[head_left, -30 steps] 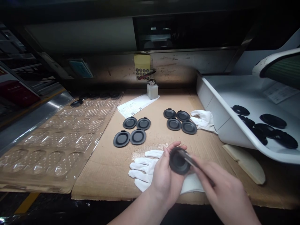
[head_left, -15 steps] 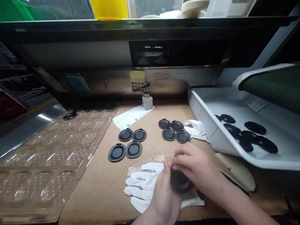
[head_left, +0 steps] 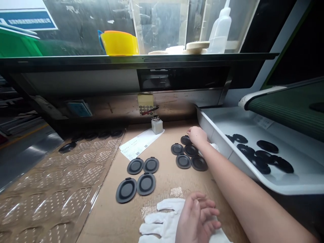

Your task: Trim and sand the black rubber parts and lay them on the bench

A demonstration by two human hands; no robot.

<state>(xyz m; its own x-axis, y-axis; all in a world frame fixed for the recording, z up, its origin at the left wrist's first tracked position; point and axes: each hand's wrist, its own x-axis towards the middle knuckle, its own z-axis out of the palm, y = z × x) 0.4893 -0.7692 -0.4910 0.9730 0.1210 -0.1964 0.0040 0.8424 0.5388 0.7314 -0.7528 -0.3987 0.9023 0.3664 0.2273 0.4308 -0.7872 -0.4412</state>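
Note:
My right hand reaches to the far right of the cardboard, its fingers pinched at the far edge of a black oval cap. Beside that cap lies a group of similar black caps. My left hand is palm up at the front, fingers loosely curled and apart, with nothing in it. Underneath it is a white glove lying flat. Several more black caps are grouped left of the middle. The fingertips of my right hand are partly hidden.
A clear plastic blister tray covers the left side, with black caps along its far end. A white bin holding black caps stands right, under a green conveyor belt. Behind are a small bottle and paper.
My right hand has moved from my left hand out to the far right group, where another cap now lies. My left hand has opened and is empty. The view has tilted up.

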